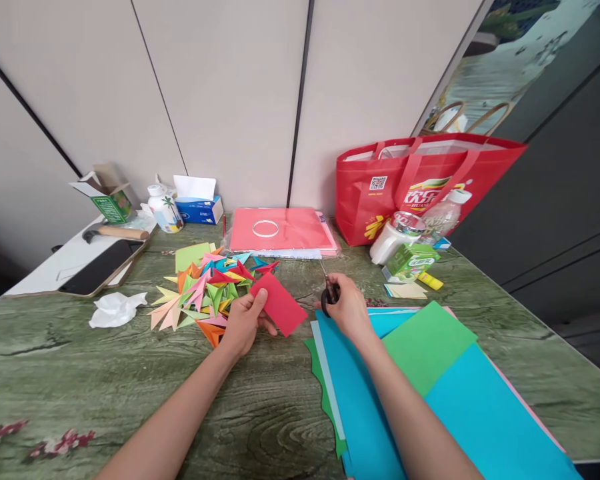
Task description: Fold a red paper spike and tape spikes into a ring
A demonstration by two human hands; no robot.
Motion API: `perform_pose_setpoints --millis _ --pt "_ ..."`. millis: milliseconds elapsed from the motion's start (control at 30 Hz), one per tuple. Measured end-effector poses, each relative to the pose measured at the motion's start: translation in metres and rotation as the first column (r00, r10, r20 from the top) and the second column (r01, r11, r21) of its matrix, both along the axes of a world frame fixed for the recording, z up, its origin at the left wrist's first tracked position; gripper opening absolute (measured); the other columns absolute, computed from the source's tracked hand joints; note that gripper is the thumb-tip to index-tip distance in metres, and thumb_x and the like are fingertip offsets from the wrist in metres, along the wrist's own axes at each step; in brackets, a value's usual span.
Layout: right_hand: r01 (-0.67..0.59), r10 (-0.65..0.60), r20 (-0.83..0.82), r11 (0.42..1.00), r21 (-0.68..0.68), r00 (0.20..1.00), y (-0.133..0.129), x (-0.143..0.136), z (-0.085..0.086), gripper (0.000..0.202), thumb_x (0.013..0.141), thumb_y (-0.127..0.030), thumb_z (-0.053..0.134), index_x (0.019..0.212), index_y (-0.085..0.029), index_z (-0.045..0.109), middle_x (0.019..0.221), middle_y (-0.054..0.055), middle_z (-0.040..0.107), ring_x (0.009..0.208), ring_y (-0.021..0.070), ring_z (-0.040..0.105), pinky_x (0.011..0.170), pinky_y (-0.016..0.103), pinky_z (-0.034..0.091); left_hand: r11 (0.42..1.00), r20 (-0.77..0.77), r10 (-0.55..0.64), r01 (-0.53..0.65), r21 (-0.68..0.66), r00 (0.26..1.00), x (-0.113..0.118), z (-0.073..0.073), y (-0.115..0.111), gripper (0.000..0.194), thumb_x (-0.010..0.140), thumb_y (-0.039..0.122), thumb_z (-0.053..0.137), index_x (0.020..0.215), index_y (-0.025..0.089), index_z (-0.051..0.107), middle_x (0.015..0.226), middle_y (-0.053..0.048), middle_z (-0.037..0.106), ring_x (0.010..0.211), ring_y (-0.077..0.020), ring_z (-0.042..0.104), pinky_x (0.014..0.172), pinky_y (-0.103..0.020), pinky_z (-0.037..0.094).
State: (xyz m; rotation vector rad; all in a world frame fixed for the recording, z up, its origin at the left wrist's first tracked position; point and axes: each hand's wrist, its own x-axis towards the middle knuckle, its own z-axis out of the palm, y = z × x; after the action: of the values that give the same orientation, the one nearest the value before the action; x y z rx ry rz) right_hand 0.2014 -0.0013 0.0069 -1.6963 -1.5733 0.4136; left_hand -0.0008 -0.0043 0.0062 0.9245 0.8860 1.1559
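Between the thumb and fingers of my left hand [245, 321] is a rectangle of red paper [283, 307], held just above the table. My right hand [349, 308] grips a pair of scissors [330, 295] by the dark handles, blades pointing away from me and apart from the paper. A heap of folded paper pieces [213, 288] in many colours lies behind and left of my left hand. Under my right forearm are large sheets of blue paper [365, 380], with a green sheet [433, 347] on top.
At the back lies a plastic-wrapped pack of red paper [290, 228]. A red shopping bag [370, 200], a white jar [393, 243], a green box [411, 261] and a yellow tube [430, 281] stand or lie right. Left are a crumpled tissue [117, 310], a phone [103, 267] and a hammer [123, 232].
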Motion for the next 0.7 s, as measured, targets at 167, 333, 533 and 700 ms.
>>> perform_pose_setpoints --millis 167,333,533,700 --pt "0.141 -0.123 0.208 0.987 -0.074 0.97 0.005 0.016 -0.004 0.046 0.06 -0.017 0.067 0.104 -0.018 0.055 0.101 0.01 0.053 0.072 0.0184 0.06 0.066 0.03 0.045 1.0 0.093 -0.009 0.01 -0.019 0.996 0.001 0.001 0.001 0.026 0.067 0.035 0.069 0.075 0.011 0.063 0.063 -0.003 0.067 0.057 -0.0151 0.064 0.055 -0.03 0.057" --pt "0.193 -0.162 0.281 0.977 -0.087 0.946 0.01 0.025 -0.011 0.039 0.062 -0.019 0.067 0.1 -0.018 0.058 0.095 0.009 0.057 0.078 0.0216 0.06 0.069 0.031 0.044 0.999 0.092 -0.019 0.023 -0.043 0.996 0.002 0.0 0.0 0.027 0.066 0.035 0.071 0.068 0.01 0.063 0.057 -0.001 0.064 0.056 -0.0142 0.063 0.061 -0.033 0.057" --pt "0.099 -0.095 0.234 0.995 -0.007 0.968 0.014 0.035 -0.015 0.024 0.065 -0.016 0.064 0.089 -0.018 0.065 0.102 0.011 0.061 0.093 0.0254 0.057 0.081 0.037 0.042 0.999 0.087 0.008 -0.004 -0.039 0.996 0.003 0.001 0.001 0.027 0.065 0.035 0.071 0.075 0.012 0.061 0.06 0.001 0.062 0.055 -0.0114 0.06 0.059 -0.031 0.057" --pt "-0.111 0.139 -0.159 0.979 0.174 0.977 0.008 0.011 -0.003 0.013 0.076 -0.027 0.056 0.079 -0.019 0.066 0.093 0.008 0.067 0.091 0.0227 0.059 0.084 0.038 0.043 0.999 0.057 -0.004 0.007 -0.04 0.998 0.003 0.002 0.0 0.029 0.068 0.036 0.068 0.084 0.013 0.059 0.06 0.002 0.06 0.054 -0.011 0.059 0.058 -0.032 0.057"
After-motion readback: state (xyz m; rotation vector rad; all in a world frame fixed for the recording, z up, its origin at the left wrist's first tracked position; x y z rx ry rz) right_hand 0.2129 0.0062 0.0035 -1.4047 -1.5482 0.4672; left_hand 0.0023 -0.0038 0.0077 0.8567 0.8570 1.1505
